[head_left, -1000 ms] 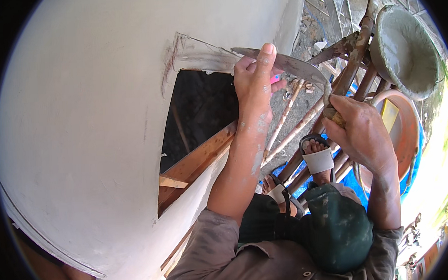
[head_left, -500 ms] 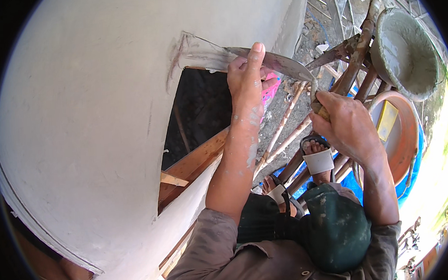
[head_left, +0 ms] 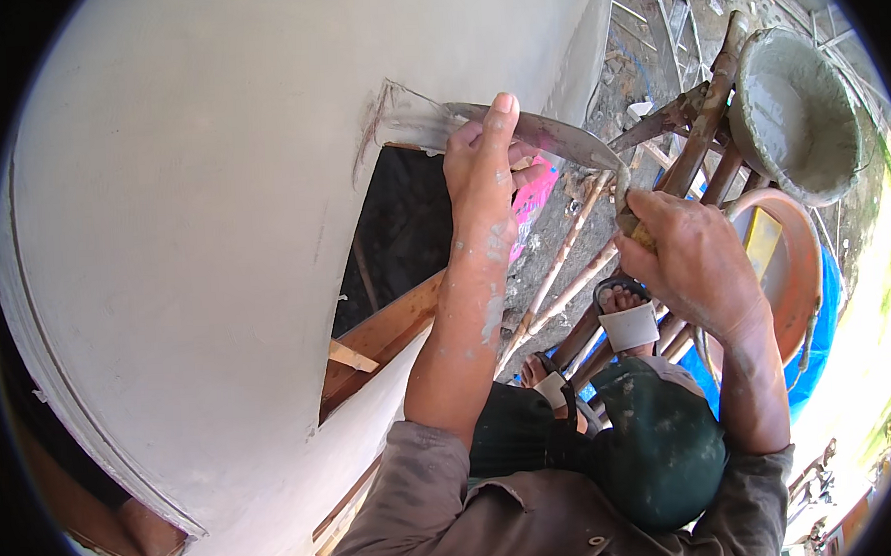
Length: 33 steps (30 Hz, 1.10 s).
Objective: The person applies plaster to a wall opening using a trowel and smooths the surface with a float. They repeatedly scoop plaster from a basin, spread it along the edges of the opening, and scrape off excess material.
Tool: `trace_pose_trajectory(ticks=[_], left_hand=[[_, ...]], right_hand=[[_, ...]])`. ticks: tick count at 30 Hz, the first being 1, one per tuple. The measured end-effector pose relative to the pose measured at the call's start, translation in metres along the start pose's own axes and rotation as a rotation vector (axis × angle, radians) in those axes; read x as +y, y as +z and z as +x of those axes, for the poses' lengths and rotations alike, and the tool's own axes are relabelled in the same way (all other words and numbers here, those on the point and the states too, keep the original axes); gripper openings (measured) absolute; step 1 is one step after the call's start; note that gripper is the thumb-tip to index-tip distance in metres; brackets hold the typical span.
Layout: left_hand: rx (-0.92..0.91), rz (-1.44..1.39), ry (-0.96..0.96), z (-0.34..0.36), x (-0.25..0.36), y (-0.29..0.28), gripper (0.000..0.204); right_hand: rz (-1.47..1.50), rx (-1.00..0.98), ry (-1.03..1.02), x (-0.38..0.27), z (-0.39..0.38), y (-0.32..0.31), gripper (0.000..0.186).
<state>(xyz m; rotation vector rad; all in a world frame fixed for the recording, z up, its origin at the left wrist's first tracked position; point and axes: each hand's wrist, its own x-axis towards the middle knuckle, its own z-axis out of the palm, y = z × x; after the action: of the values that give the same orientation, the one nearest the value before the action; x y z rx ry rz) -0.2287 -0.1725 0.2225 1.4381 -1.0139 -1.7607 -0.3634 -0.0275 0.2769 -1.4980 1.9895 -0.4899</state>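
Note:
A grey plastered wall [head_left: 215,238] fills the left, with a dark window opening [head_left: 404,230] cut in it. A metal trowel [head_left: 559,136] lies flat against the fresh plaster at the opening's top corner [head_left: 399,116]. My left hand [head_left: 481,177] grips the trowel blade from below, index finger stretched up over it. My right hand [head_left: 694,267] is closed round the trowel's handle, just right of the blade. Both hands are spattered with mortar.
A bucket of wet grey mortar [head_left: 796,114] hangs on wooden scaffold poles [head_left: 703,138] at upper right. Below it are an orange basin [head_left: 798,273] and a blue sheet [head_left: 825,311]. My sandalled feet [head_left: 626,305] stand on poles. A wooden frame board [head_left: 388,330] crosses the opening.
The trowel and both hands have slid left along the top edge of the opening, toward its corner.

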Motion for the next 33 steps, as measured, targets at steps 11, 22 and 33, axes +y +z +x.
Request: trace_pose_trajectory(ticks=[11, 22, 33], left_hand=[[0.000, 0.015, 0.081, -0.015, 0.027, 0.001, 0.052], [-0.024, 0.002, 0.123, -0.026, 0.049, 0.002, 0.057], [-0.009, 0.014, 0.189, -0.036, 0.064, 0.005, 0.053]], right_hand=[[-0.007, 0.020, -0.020, -0.019, -0.010, -0.021, 0.023], [-0.010, 0.067, -0.093, -0.027, -0.015, -0.035, 0.023], [0.015, 0.102, -0.105, -0.035, -0.021, -0.041, 0.023]])
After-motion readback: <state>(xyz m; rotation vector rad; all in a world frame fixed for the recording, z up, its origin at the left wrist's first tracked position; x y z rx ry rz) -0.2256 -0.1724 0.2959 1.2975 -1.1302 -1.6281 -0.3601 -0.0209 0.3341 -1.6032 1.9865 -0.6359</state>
